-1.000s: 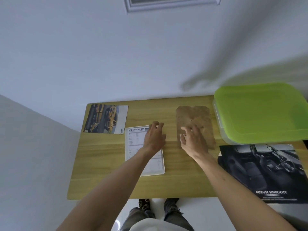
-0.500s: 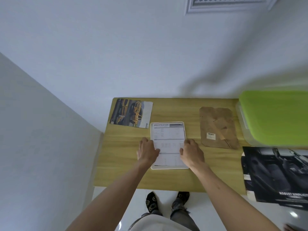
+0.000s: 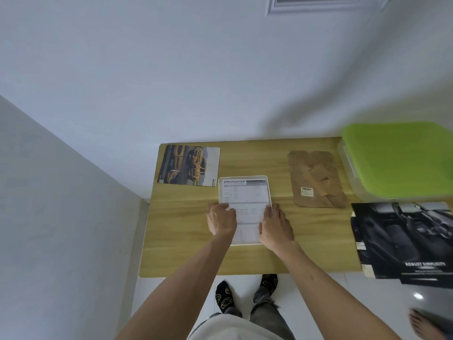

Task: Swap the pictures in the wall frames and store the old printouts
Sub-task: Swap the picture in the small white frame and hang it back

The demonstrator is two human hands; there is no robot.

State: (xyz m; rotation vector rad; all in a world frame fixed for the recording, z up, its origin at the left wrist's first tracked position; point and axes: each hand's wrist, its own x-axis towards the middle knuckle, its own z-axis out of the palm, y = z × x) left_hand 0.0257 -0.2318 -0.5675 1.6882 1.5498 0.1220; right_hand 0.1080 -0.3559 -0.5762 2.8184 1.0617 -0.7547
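Both hands – left hand (image 3: 221,220), right hand (image 3: 275,225) – press flat, fingers spread, on the white frame (image 3: 245,190) on the surface (image 3: 186,231). Right of the frame: cardboard backing (image 3: 316,179), lidded green box (image 3: 397,159). Nothing seems stored yet – much left.

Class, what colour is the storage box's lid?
Bright lime green lid, clearest in the head view.

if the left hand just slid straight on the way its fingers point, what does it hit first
Its fingers point away from the person, up the specification sheet. The left hand would likely cross that white frame's far edge, then bare table; the yellow car photo looks slightly left of that line.
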